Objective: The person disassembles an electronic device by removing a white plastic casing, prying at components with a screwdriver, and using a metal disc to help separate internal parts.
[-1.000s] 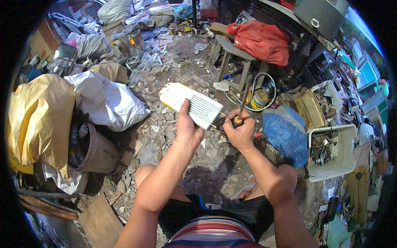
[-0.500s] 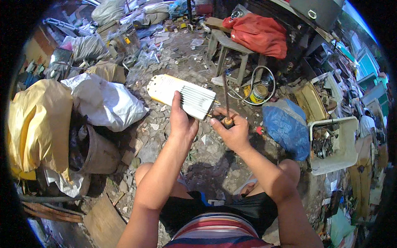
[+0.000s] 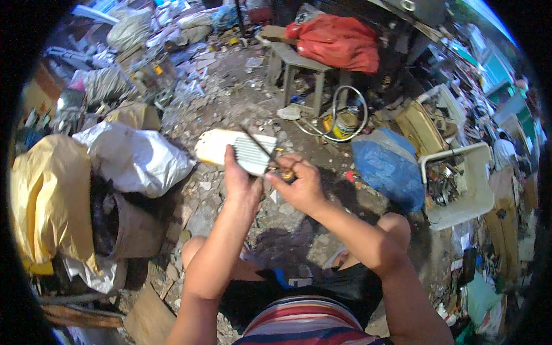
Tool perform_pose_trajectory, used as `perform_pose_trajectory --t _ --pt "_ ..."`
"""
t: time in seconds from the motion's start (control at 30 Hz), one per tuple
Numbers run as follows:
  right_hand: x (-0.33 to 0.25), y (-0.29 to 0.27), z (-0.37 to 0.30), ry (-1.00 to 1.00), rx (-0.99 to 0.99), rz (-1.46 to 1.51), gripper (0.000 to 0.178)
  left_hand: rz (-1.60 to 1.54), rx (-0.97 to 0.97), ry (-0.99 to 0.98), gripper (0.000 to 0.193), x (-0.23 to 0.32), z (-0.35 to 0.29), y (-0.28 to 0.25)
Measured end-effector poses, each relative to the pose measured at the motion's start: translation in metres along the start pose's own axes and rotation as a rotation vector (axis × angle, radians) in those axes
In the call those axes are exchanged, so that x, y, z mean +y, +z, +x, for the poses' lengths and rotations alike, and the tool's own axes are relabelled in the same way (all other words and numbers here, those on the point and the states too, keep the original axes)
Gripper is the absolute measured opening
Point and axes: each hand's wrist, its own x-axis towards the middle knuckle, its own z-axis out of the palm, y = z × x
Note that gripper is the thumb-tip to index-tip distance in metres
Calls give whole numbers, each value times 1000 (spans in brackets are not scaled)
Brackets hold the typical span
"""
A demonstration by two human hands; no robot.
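A flat white device with yellow edges and a ribbed panel (image 3: pixel 217 145) is gripped in my left hand (image 3: pixel 241 185), thumb lying on its face. My right hand (image 3: pixel 303 183) is closed round the handle of a screwdriver (image 3: pixel 255 141). Its long dark shaft slants up and left across the device's ribbed side. The right fingertips sit at the device's near right corner; whether they also pinch a part of it is hidden. Both hands are above the rubble-strewn ground, in front of my knees.
Left stand a white sack (image 3: pixel 138 155), a yellow sack (image 3: pixel 52 201) and a dark bucket (image 3: pixel 138 230). A small bench (image 3: pixel 299 57) bears a red cloth (image 3: pixel 339 43). Right lie a blue bag (image 3: pixel 388 169), a yellow can (image 3: pixel 346 125) and a whitish bin (image 3: pixel 460 213) holding scrap.
The screwdriver's shaft has swung from upright to leaning left over the device. Both hands and the device appear slightly further left and lower as the view shifts.
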Motion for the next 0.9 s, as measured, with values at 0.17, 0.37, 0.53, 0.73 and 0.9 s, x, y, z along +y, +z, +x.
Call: perform_pose_trajectory --t 0.17,0.37,0.53,0.73,0.9 --pt "13 -1 -1 86 -171 103 32 48 19 -26 48 -4 -5 2" --pt "12 -9 4 33 -194 85 27 73 -92 1 46 -7 9 -11" --pt "10 -4 -1 213 -199 117 33 76 11 22 45 -5 1 -3" --pt "-7 5 -5 23 30 78 34 26 -63 20 49 3 7 -4" --pt "-6 9 -5 65 76 45 33 1 21 26 49 -2 0 3"
